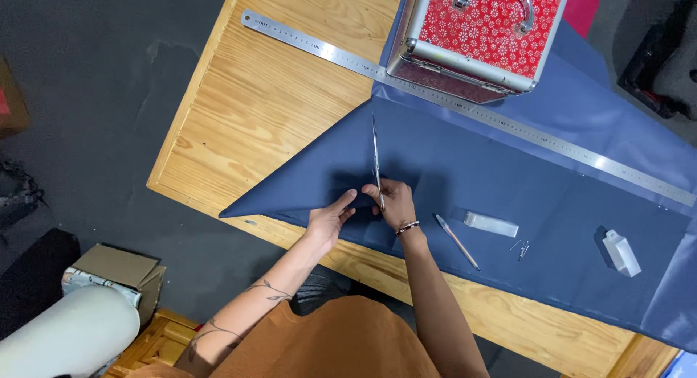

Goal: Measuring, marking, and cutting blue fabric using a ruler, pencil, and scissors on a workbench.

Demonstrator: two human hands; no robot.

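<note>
Scissors (376,157) in right hand (394,204) fingers, over fabric (450,175)

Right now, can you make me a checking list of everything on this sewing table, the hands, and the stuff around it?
Surface: pale wooden table, half covered by cloth.
Job's things: dark blue fabric sheet spread flat; slim silver scissors pointing away, blades on the fabric.
Clutter: long steel ruler lying diagonally; red flowered metal-edged case resting on it; grey pencil; small clear box; white plastic box; tiny pins.
Grippers: left hand presses the fabric; right hand holds the scissors.
Cables: nothing seen.
Surroundings: dark floor; cardboard box; white rounded roll.
</note>
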